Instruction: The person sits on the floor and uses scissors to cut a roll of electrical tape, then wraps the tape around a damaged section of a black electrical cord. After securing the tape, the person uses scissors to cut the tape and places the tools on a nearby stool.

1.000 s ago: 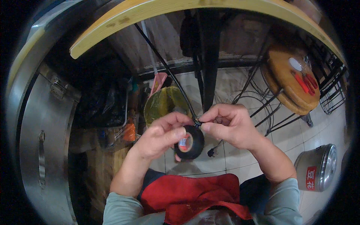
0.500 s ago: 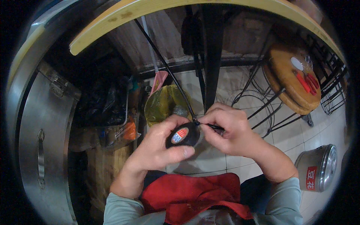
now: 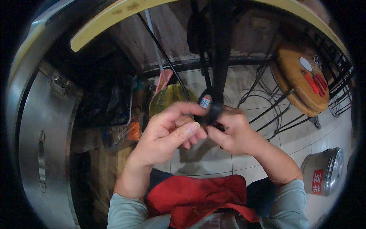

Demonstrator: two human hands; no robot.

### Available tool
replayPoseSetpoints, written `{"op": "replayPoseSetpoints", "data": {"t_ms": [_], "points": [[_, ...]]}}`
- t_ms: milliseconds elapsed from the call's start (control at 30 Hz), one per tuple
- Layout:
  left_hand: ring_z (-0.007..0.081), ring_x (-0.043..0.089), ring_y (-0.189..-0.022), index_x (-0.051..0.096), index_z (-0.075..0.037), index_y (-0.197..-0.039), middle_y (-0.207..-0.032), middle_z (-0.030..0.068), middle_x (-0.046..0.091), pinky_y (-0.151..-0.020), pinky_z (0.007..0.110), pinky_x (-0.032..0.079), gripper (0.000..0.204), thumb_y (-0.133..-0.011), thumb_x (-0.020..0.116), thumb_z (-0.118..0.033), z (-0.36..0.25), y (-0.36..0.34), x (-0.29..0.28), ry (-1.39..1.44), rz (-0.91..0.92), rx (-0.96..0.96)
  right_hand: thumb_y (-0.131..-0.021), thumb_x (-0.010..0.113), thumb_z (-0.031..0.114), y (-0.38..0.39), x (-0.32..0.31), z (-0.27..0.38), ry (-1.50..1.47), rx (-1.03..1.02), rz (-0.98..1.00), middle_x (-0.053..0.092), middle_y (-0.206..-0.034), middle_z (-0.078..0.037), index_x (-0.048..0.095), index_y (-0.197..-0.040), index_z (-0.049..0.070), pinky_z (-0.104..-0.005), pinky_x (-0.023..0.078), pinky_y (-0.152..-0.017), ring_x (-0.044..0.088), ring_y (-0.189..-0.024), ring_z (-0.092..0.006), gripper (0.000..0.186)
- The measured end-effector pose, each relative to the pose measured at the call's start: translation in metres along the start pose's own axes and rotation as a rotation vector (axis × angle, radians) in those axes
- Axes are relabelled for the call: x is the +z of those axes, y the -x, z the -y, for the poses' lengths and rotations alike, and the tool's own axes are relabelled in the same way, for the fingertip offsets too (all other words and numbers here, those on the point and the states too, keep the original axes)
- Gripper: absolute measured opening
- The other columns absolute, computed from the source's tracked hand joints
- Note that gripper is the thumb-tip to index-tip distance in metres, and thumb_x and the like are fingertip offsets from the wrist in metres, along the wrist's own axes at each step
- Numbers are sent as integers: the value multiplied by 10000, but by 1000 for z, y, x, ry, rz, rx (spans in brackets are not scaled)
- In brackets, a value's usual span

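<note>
A roll of black electrical tape (image 3: 206,102), blurred and with a small label in its core, is tilted between my hands beside the dark table leg. My right hand (image 3: 238,131) is closed on the roll's lower right side, its fingertips partly hidden. At the roll's left edge is the index fingertip of my left hand (image 3: 164,133). That hand's thumb stands apart from the index finger, while its other fingers curl loosely below. A thin black rod (image 3: 162,47) slants down from the tabletop toward my hands; its lower end is hidden behind my left hand.
Overhead curves a yellow table edge (image 3: 114,19). Behind my left hand stand a yellow-lined bin (image 3: 167,95) and a pink dustpan (image 3: 164,78). A round wooden stool (image 3: 289,76) at right carries red-handled tools (image 3: 314,82). A lidded metal pot (image 3: 324,171) and a steel cabinet (image 3: 45,152) flank me.
The tape roll has left my left hand's grip and moved up and right to my right hand. My left fingers have loosened. The rod's lower end has shifted left.
</note>
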State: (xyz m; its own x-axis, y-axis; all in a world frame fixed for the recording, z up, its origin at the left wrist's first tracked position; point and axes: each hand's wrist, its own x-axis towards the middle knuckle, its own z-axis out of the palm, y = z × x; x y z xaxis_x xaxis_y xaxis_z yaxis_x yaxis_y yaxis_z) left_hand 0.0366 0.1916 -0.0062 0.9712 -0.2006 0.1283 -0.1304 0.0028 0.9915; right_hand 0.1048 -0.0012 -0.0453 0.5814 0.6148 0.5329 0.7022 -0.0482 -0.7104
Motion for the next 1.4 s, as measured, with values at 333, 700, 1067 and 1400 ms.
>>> {"op": "replayPoseSetpoints", "data": {"t_ms": [333, 700, 1067, 1400], "points": [[50, 512, -621, 524, -62, -1028, -692, -37, 545, -571, 197, 403, 262, -821, 679, -17, 26, -25, -10, -125, -579, 301, -869, 694, 147, 3, 5, 5, -496, 445, 20, 658, -761, -42, 669, -902, -5, -258, 479, -582, 591, -651, -96, 157], [293, 279, -1416, 527, -30, -1300, -1517, 180, 291, -1120, 410, 254, 691, -626, 675, -59, 44, -50, -29, -80, 252, 351, -869, 703, 122, -1, -4, 12, -618, 494, 45, 631, -759, 3, 669, -889, 6, -214, 448, -579, 557, -675, -43, 122], [160, 546, -956, 614, 0, -1149, -1018, 83, 578, -825, 273, 427, 536, -697, 761, -249, 29, -32, -35, -426, 207, 79, -856, 686, 90, 1, -7, 14, -342, 433, 3, 631, -752, -32, 636, -858, 13, -247, 460, -584, 578, -663, -76, 92], [93, 586, -804, 540, 69, -1229, -892, 49, 636, -668, 236, 463, 801, -560, 846, -247, -10, -3, -33, -72, 182, -228, -786, 662, 51, 1, -5, 8, 155, -32, -105, 575, -746, -159, 583, -856, 12, -407, 483, -578, 596, -652, -353, 113]]}}
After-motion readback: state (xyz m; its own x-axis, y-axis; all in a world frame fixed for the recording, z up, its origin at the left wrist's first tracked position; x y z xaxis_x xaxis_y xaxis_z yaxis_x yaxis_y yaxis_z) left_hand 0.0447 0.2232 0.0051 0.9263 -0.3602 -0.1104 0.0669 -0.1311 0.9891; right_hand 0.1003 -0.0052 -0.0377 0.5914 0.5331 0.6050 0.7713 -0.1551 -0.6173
